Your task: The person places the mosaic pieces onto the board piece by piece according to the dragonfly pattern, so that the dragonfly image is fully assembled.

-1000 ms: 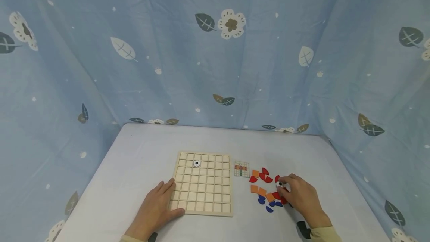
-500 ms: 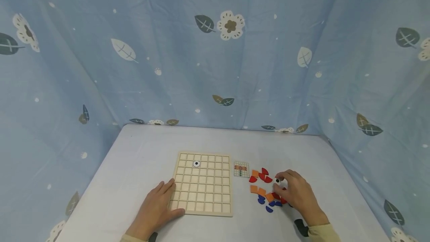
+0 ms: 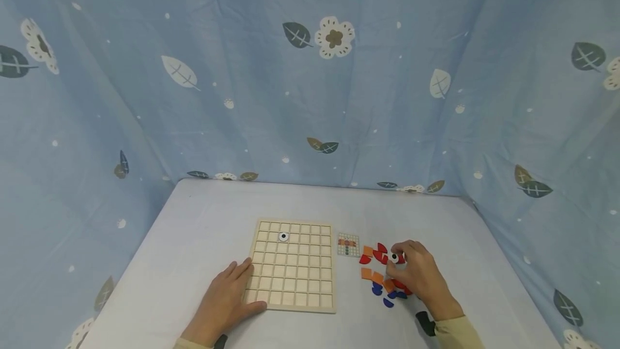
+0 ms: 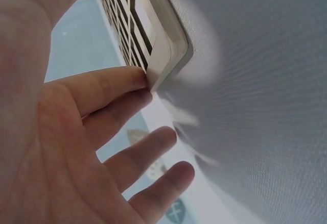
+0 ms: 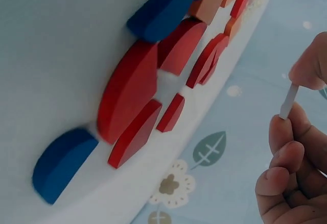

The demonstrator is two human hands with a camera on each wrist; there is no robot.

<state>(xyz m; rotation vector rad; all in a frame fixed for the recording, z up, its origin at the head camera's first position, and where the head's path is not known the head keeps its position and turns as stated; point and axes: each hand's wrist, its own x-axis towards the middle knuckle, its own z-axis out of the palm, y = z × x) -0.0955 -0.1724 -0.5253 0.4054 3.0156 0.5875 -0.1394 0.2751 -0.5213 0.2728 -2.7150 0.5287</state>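
The person's left hand (image 3: 225,300) lies palm down, its 4 fingers reaching forward and the thumb spread well out to the side; 2 of the fingers sit close together, the other 2 parted. Well apart from it I see the right hand (image 3: 418,273), thumb and a finger bent toward each other in a pinch, the others curled in. Tan sleeves (image 3: 457,333) end near both wrists.

The left hand (image 4: 71,142) shows its palm, fingers (image 4: 161,191) spread. The topmost fingertip touches the corner of the board (image 4: 166,53), whose grid rises above the fingers; the lowest two stand apart from it. The table (image 4: 260,101) lies right of the fingers, the leaf-print curtain (image 4: 71,50) behind them.
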